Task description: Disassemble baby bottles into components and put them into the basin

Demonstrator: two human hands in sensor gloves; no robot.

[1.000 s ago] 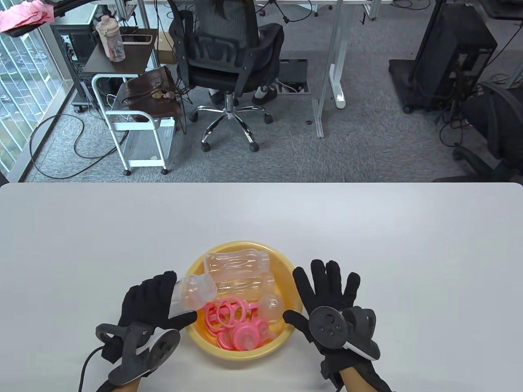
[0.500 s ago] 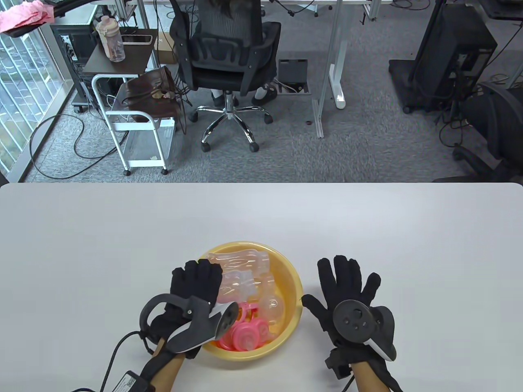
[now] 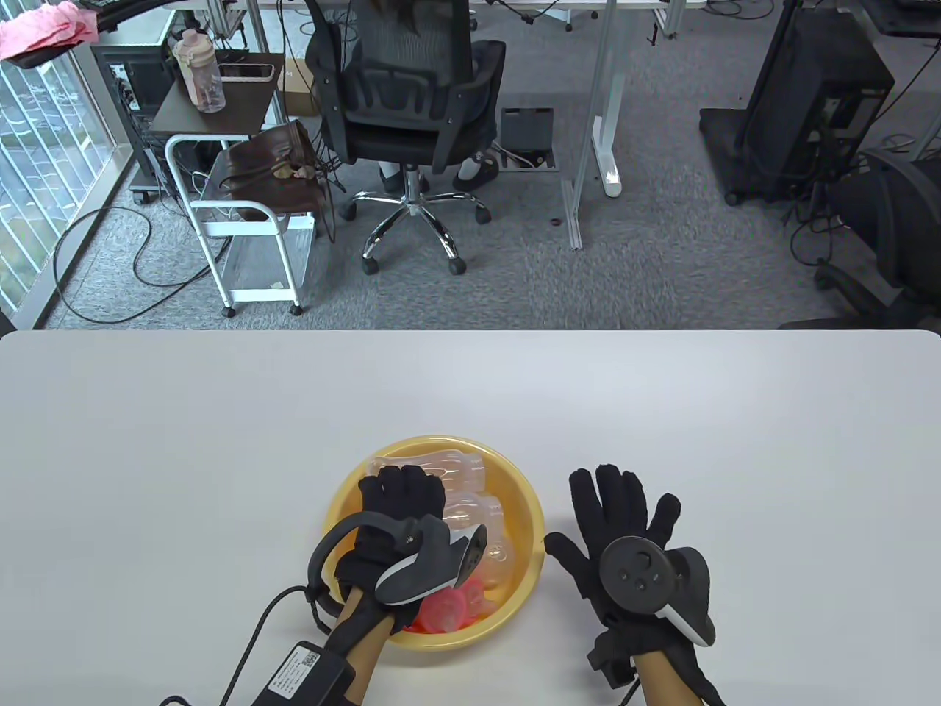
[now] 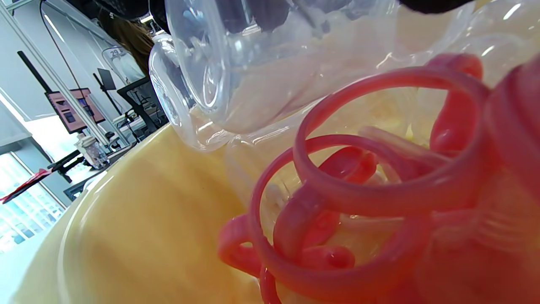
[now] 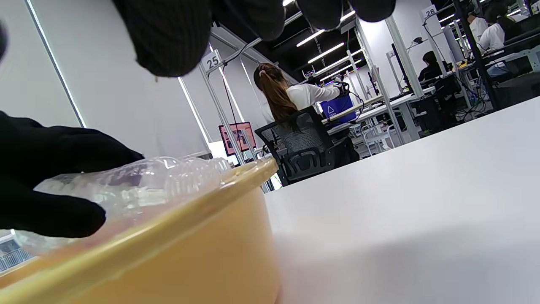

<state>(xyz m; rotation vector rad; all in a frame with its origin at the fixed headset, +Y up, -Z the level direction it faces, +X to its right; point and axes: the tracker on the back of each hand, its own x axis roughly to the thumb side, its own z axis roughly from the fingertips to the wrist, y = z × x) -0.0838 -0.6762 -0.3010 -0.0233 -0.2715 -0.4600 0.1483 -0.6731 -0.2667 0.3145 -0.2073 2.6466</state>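
While my left hand (image 3: pixel 401 507) lowers its clear bottle (image 3: pixel 470 511) into the basin (image 3: pixel 531 515) | grip curled round it: release low, gently | right hand (image 3: pixel 625 537) flat, splayed on worktop (image 3: pixel 220 441).

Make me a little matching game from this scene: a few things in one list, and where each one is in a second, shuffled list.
Things:
1. left hand
2. right hand
3. pink rings
4. office chair

Places:
A. on the floor beyond the table
B. lying in the bottom of the yellow basin
C. flat on the white table, right of the basin
D. reaching into the basin over the clear bottles

Pairs: 1-D, 2-C, 3-B, 4-A
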